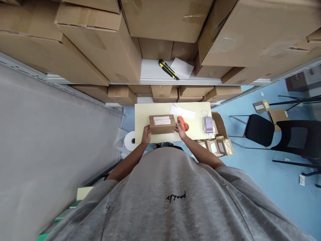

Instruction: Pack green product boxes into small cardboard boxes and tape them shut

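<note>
A small brown cardboard box (162, 124) with a white strip across its top lies on the pale yellow table (144, 115). My left hand (146, 134) grips its left end, and my right hand (181, 130) presses on its lower right corner. Right next to my right hand stands an orange tape dispenser (182, 123) with a blue spot on it. Behind the box lies a white paper sheet (182, 112). A blurred packet (208, 124) with a thin white cord sits further right on the table.
Large cardboard cartons (100, 43) fill metal shelves ahead, and a yellow-black utility knife (168, 69) lies on a shelf. Small parcels (213, 146) sit at the table's right corner. A white roll (129, 140) stands left, black chairs (259, 130) right, on a blue floor.
</note>
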Demonstrator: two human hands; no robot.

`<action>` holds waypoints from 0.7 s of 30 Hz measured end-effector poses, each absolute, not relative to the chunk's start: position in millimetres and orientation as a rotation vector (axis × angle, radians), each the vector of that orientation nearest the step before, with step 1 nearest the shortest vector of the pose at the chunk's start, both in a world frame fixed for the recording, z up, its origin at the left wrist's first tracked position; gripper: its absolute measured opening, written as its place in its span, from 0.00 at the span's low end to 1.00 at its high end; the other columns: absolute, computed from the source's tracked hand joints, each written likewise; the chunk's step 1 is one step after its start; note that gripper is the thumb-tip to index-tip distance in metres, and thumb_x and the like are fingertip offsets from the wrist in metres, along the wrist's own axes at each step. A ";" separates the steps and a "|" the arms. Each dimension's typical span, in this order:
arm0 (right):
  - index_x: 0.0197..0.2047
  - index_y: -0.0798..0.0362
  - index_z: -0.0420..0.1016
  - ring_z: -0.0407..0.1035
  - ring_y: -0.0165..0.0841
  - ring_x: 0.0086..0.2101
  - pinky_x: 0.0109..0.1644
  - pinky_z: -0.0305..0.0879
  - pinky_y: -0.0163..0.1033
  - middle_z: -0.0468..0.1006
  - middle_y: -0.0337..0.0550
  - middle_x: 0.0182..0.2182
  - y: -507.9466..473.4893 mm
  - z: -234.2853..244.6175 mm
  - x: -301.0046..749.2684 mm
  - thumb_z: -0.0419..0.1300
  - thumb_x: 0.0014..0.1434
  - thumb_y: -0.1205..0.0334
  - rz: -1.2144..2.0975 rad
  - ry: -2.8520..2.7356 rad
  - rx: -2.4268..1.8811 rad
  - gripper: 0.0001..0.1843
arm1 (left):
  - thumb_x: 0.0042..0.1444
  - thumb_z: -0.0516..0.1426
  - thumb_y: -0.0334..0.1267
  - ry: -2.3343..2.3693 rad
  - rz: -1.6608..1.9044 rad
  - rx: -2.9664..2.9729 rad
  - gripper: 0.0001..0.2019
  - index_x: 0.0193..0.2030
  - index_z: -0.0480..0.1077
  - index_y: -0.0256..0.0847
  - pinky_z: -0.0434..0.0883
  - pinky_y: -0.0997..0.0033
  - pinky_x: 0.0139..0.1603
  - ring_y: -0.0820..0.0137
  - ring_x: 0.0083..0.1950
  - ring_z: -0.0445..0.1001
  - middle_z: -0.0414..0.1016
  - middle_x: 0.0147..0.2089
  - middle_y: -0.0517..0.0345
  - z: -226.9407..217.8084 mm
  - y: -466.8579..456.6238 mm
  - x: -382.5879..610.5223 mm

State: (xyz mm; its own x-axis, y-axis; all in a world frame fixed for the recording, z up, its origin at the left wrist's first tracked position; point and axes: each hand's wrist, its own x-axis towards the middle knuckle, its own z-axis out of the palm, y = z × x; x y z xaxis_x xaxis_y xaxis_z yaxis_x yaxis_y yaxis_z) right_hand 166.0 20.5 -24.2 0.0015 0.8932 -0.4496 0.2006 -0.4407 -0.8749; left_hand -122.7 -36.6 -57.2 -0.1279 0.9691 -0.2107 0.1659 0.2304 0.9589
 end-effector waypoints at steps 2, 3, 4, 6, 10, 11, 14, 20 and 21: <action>0.58 0.47 0.71 0.75 0.42 0.50 0.56 0.76 0.53 0.78 0.49 0.50 16.6 -25.5 166.3 0.57 0.65 0.36 1.448 -1.191 -1.699 0.29 | 0.69 0.52 0.51 1.573 1.002 1.036 0.26 0.70 0.58 0.44 0.70 0.52 0.69 0.58 0.69 0.69 0.66 0.66 0.43 -58.3 -37.7 -120.5; 0.60 0.48 0.70 0.75 0.42 0.50 0.56 0.76 0.52 0.78 0.50 0.50 14.9 -25.8 166.4 0.60 0.63 0.36 1.439 -1.240 -1.696 0.31 | 0.68 0.54 0.53 1.579 0.991 1.031 0.29 0.71 0.57 0.44 0.71 0.53 0.68 0.58 0.69 0.69 0.63 0.67 0.42 -59.1 -37.7 -118.9; 0.62 0.49 0.69 0.75 0.41 0.50 0.57 0.75 0.51 0.77 0.50 0.51 13.6 -25.8 166.6 0.63 0.61 0.38 1.440 -1.289 -1.684 0.33 | 0.65 0.58 0.53 1.570 0.982 1.048 0.33 0.72 0.55 0.44 0.71 0.54 0.68 0.56 0.70 0.68 0.61 0.69 0.41 -60.1 -37.4 -117.2; 0.65 0.50 0.66 0.74 0.40 0.50 0.58 0.74 0.49 0.77 0.51 0.52 13.4 -25.1 168.6 0.65 0.60 0.41 1.470 -1.361 -1.652 0.36 | 0.60 0.63 0.51 1.540 0.963 1.112 0.40 0.74 0.52 0.43 0.70 0.54 0.69 0.54 0.72 0.66 0.56 0.71 0.38 -62.2 -36.1 -114.5; 0.61 0.49 0.72 0.75 0.41 0.50 0.59 0.73 0.49 0.80 0.47 0.48 33.2 -22.1 184.0 0.62 0.64 0.44 1.451 -1.514 -1.698 0.28 | 0.58 0.64 0.45 1.602 0.907 1.191 0.41 0.75 0.52 0.42 0.68 0.48 0.70 0.50 0.71 0.65 0.57 0.70 0.38 -59.9 -31.5 -113.4; 0.58 0.49 0.75 0.75 0.41 0.50 0.60 0.72 0.50 0.80 0.46 0.47 44.0 -21.3 190.1 0.59 0.66 0.45 1.392 -1.567 -1.739 0.24 | 0.59 0.63 0.44 1.631 0.893 1.209 0.40 0.74 0.53 0.42 0.67 0.46 0.71 0.49 0.71 0.65 0.58 0.69 0.38 -56.1 -30.1 -113.7; 0.56 0.48 0.78 0.73 0.42 0.55 0.64 0.69 0.48 0.80 0.47 0.54 87.0 -19.8 209.9 0.51 0.70 0.54 1.100 -1.708 -1.881 0.19 | 0.62 0.60 0.43 1.751 0.882 1.321 0.35 0.74 0.55 0.41 0.59 0.42 0.75 0.47 0.73 0.61 0.61 0.68 0.37 -35.1 -23.0 -111.6; 0.72 0.56 0.67 0.59 0.43 0.69 0.74 0.58 0.48 0.67 0.49 0.71 159.2 -31.8 241.7 0.54 0.63 0.69 0.915 -2.012 -2.093 0.34 | 0.64 0.58 0.38 1.679 0.864 1.685 0.31 0.73 0.61 0.44 0.47 0.38 0.79 0.43 0.78 0.53 0.58 0.75 0.43 8.6 46.1 -64.8; 0.74 0.57 0.65 0.56 0.44 0.71 0.75 0.55 0.49 0.63 0.49 0.73 163.9 -35.8 245.9 0.54 0.62 0.70 0.931 -2.065 -2.113 0.37 | 0.64 0.59 0.36 1.597 0.813 1.730 0.29 0.72 0.64 0.44 0.50 0.38 0.78 0.42 0.76 0.56 0.62 0.73 0.42 8.7 66.9 -50.0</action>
State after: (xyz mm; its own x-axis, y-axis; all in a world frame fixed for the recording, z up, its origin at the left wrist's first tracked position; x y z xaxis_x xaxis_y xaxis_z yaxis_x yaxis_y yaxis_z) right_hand 245.9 163.9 -35.8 -0.0688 0.9222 -0.3806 0.8958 -0.1109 -0.4305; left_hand -50.0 66.9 8.7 0.0710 0.9973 0.0188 0.6018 -0.0579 0.7965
